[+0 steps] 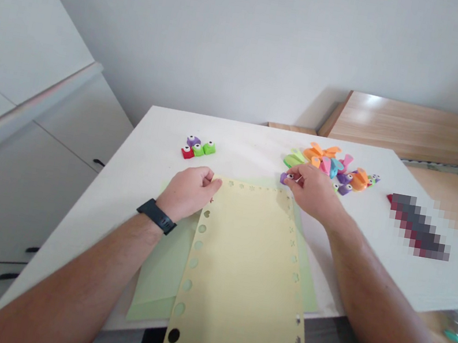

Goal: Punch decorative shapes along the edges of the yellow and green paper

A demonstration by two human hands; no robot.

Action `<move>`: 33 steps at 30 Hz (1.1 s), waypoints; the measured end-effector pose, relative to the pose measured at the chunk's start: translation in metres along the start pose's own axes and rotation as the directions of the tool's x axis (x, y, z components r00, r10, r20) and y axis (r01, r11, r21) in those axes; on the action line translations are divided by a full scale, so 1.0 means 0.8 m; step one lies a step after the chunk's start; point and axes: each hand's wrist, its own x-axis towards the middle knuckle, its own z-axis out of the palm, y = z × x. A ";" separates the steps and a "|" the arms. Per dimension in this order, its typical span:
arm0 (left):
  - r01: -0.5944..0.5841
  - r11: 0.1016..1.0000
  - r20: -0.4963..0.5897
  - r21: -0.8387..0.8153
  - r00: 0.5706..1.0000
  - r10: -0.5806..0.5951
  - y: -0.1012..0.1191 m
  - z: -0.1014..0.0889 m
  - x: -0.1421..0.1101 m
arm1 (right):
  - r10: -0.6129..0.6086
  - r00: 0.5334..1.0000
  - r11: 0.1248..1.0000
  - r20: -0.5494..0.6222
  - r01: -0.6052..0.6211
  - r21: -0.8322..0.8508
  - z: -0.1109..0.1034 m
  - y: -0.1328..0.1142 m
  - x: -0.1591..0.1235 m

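A pale yellow sheet of paper (245, 268) with shapes punched along its edges hangs partly over the table's front edge. Hearts run along its near edge, circles and a heart down its left side, small flower-like cutouts on the right. My left hand (191, 188) pinches the sheet's far left corner. At the far right corner, my right hand (311, 188) closes its fingers around a small purple craft punch (284, 178), partly hidden by them. Light green paper (162, 268) lies beneath the yellow sheet.
Several small punches (198, 147) in red, green and purple stand at the back left of the white table (122, 177). More colourful large and small punches (331, 164) crowd the back right. A blurred dark red object (419, 227) lies further right. White cabinets (5, 169) line the left.
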 end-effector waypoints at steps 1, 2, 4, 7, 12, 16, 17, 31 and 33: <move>0.001 1.000 0.002 -0.005 1.000 -0.001 0.001 0.000 0.000 | 0.009 1.000 1.000 -0.009 -0.009 0.004 0.000 0.001 0.000; 0.002 1.000 0.006 -0.012 1.000 -0.002 0.001 -0.001 -0.001 | 0.014 1.000 1.000 -0.014 -0.014 0.007 0.000 0.001 0.001; 0.003 1.000 0.016 -0.029 1.000 -0.003 0.003 -0.003 -0.002 | 0.025 0.999 1.000 -0.021 -0.025 0.008 0.000 0.001 0.001; -0.001 0.998 0.025 -0.070 1.000 0.003 0.007 -0.009 -0.003 | 0.050 0.997 0.999 -0.053 -0.049 0.009 0.000 0.001 0.002; 0.020 0.975 0.001 -0.223 1.000 -0.020 0.006 -0.028 -0.003 | 0.064 0.995 0.998 -0.073 -0.065 -0.002 -0.001 0.003 0.002; 0.067 0.927 -0.024 -0.369 0.996 -0.081 -0.001 -0.045 -0.001 | 0.072 0.995 0.997 -0.067 -0.073 -0.010 -0.001 0.006 0.002; 0.069 0.921 -0.036 -0.384 0.995 -0.089 -0.003 -0.049 0.000 | 0.077 0.995 0.997 -0.061 -0.078 -0.013 0.000 0.006 0.001; 0.061 0.923 0.040 -0.380 0.998 -0.050 -0.018 -0.047 0.005 | 0.061 0.998 0.996 -0.031 -0.063 -0.060 0.010 0.008 0.000; 0.053 0.941 0.012 -0.334 0.999 -0.052 -0.019 -0.048 0.006 | 0.061 0.998 0.995 -0.022 -0.062 -0.081 0.012 0.008 0.000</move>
